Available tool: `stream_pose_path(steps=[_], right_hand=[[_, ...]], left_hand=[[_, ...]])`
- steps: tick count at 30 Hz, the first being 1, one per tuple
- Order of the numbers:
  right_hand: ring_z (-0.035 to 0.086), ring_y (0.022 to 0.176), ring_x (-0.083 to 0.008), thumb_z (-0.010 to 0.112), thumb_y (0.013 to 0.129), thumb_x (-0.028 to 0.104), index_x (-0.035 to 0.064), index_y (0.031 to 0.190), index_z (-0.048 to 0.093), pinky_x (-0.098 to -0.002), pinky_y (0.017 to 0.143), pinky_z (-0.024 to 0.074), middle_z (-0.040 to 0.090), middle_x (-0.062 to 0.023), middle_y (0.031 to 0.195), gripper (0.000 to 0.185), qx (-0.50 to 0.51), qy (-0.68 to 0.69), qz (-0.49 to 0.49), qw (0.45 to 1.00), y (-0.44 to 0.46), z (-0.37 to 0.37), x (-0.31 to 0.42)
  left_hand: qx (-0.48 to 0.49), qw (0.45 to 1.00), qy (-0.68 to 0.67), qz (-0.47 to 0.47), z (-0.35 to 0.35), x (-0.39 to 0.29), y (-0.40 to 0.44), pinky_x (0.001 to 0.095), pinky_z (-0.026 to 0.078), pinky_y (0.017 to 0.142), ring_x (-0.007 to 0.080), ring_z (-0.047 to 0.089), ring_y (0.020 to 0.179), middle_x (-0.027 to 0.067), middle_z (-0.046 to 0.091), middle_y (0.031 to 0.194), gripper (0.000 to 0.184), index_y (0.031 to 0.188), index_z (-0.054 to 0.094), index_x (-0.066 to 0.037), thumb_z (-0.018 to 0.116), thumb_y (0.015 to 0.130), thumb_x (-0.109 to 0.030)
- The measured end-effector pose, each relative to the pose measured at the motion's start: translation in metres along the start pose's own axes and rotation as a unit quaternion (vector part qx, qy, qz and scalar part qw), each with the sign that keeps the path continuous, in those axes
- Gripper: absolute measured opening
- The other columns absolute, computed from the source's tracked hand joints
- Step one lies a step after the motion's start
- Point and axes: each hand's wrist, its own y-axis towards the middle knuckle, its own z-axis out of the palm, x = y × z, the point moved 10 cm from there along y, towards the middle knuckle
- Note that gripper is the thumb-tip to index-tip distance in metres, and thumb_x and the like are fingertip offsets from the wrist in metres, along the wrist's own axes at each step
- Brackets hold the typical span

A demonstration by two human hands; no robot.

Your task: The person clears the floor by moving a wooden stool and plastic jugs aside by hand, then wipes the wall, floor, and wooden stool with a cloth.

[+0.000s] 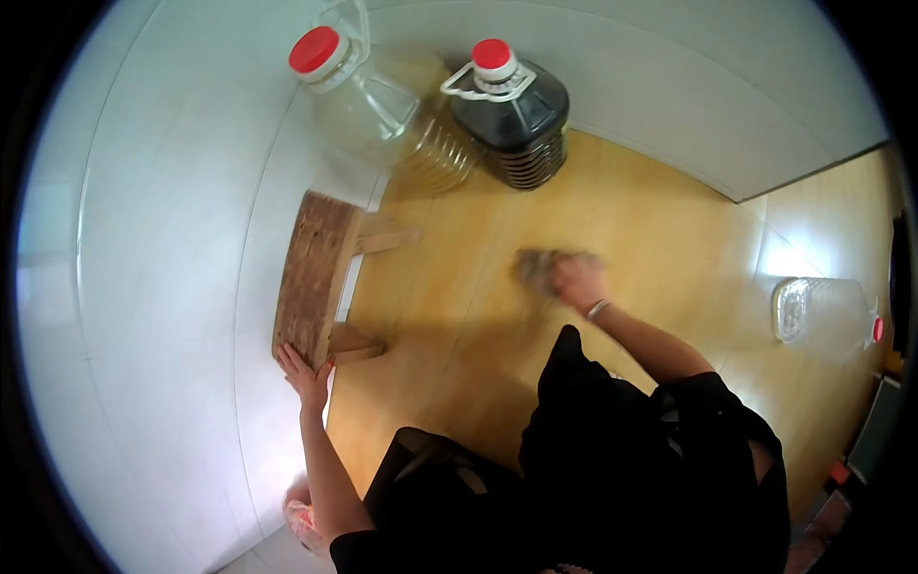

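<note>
Head view: right hand (pixel 577 279) over the middle of the yellow wood-look floor (pixel 660 239), blurred, closed on a grey-brown cloth (pixel 536 271). Folds and outline of the cloth too blurred to read; full contact with the floor not possible to confirm. Around the right wrist, a pale bracelet (pixel 599 309).

At left, left hand (pixel 305 379) open, fingers extended over the near end of a wooden stool (pixel 316 273), thumb along the seat edge. Amount of pressure: cannot tell. Seat of the stool alongside the white wall (pixel 172 249), two legs visible, pointing toward the middle of the floor.

Beyond the stool and the cloth, near the junction of walls and floor: clear bottle (pixel 368 110) and dark-filled bottle (pixel 521 120), side by side, both standing, each with red cap and white carrying handle. Contents of the clear bottle hard to read because of blur.

At far right, well apart from both hands: second clear bottle (pixel 827 311), lying on its side, base toward the hands, red cap pointing away. At lower left, partly behind the left forearm: crumpled plastic bag (pixel 302 521), contents unclear. At lower center and right: black clothing (pixel 650 440).
</note>
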Motion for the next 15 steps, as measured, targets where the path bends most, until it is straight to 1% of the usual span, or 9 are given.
stream_pose_path(steps=[1,2,3,4,7,9,12,14,15], right_hand=[[0.042,0.097,-0.0227,0.061,0.064,0.028,0.0192,0.102,0.055,-0.0444,0.077,0.0363,0.048,0.0003,0.106,0.040,-0.122,0.041,0.076,0.989,-0.001,-0.006,-0.062],[0.042,0.098,-0.0236,0.063,0.063,0.030,0.0168,0.107,0.053,-0.0438,0.077,0.0369,0.043,0.0010,0.114,0.047,-0.264,-0.069,0.057,0.960,-0.021,-0.037,-0.091],[0.041,0.100,-0.0237,0.063,0.064,0.030,0.0171,0.110,0.052,-0.0443,0.077,0.0375,0.039,0.0025,0.120,0.048,-0.257,-0.066,0.115,0.957,-0.035,-0.059,-0.125],[0.041,0.103,-0.0242,0.062,0.066,0.027,0.0162,0.110,0.051,-0.0445,0.077,0.0383,0.041,0.0019,0.119,0.047,-0.214,-0.037,0.181,0.959,-0.042,-0.068,-0.152],[0.045,0.101,-0.0260,0.062,0.063,0.023,0.0134,0.107,0.052,-0.0402,0.081,0.0389,0.047,-0.0011,0.113,0.046,-0.197,0.028,0.211,0.957,-0.027,-0.091,-0.169],[0.042,0.104,-0.0247,0.061,0.067,0.023,0.0142,0.110,0.050,-0.0449,0.081,0.0375,0.046,-0.0012,0.115,0.045,-0.318,0.079,0.160,0.931,-0.008,-0.131,-0.145],[0.038,0.110,-0.0245,0.055,0.072,0.027,0.0152,0.109,0.052,-0.0488,0.085,0.0337,0.044,-0.0006,0.118,0.039,-0.347,0.047,0.167,0.922,0.048,-0.164,-0.133],[0.033,0.116,-0.0246,0.049,0.077,0.033,0.0170,0.111,0.053,-0.0539,0.089,0.0277,0.042,-0.0013,0.122,0.037,-0.263,-0.126,0.171,0.941,0.113,-0.155,-0.122],[0.032,0.116,-0.0247,0.047,0.079,0.034,0.0170,0.113,0.052,-0.0568,0.088,0.0260,0.041,-0.0022,0.123,0.038,-0.219,-0.200,0.133,0.946,0.131,-0.148,-0.110]], left_hand=[[0.001,1.000,0.012,-0.009,-0.001,0.002,0.000,0.0554,0.012,0.099,0.0383,0.005,0.129,0.0182,0.003,0.141,0.096,0.135,0.004,-0.003,0.066,0.071,-0.036],[0.002,1.000,0.011,-0.001,-0.001,0.005,0.001,0.0554,0.012,0.099,0.0383,0.005,0.129,0.0182,0.003,0.141,0.096,0.135,0.004,-0.003,0.066,0.071,-0.036],[0.002,1.000,0.010,-0.002,0.001,0.009,0.002,0.0558,0.012,0.099,0.0389,0.005,0.129,0.0177,0.003,0.141,0.096,0.136,0.003,-0.004,0.066,0.071,-0.036],[0.001,1.000,0.007,-0.005,0.004,0.012,0.003,0.0561,0.011,0.099,0.0394,0.004,0.128,0.0171,0.002,0.141,0.097,0.136,0.002,-0.005,0.066,0.071,-0.037],[-0.010,1.000,-0.007,0.004,0.004,0.011,0.005,0.0513,0.010,0.102,0.0396,0.001,0.128,0.0169,0.002,0.141,0.095,0.136,0.002,-0.007,0.067,0.071,-0.030],[-0.014,0.999,-0.037,0.011,0.006,0.016,0.004,0.0467,0.009,0.104,0.0389,0.000,0.128,0.0177,0.001,0.141,0.094,0.136,0.001,-0.006,0.068,0.071,-0.020],[-0.018,0.996,-0.082,0.003,0.002,0.004,-0.001,0.0472,0.007,0.104,0.0390,0.000,0.128,0.0186,-0.001,0.141,0.094,0.136,0.001,-0.006,0.068,0.070,-0.017],[-0.069,0.992,-0.050,0.094,0.019,0.017,0.011,0.0458,0.004,0.104,0.0388,-0.004,0.129,0.0204,-0.002,0.141,0.094,0.135,0.003,-0.001,0.068,0.072,-0.027],[-0.038,0.994,-0.103,0.026,0.014,-0.006,0.012,0.0456,0.004,0.104,0.0392,-0.004,0.129,0.0232,-0.001,0.140,0.095,0.134,0.005,0.001,0.068,0.071,-0.032]])
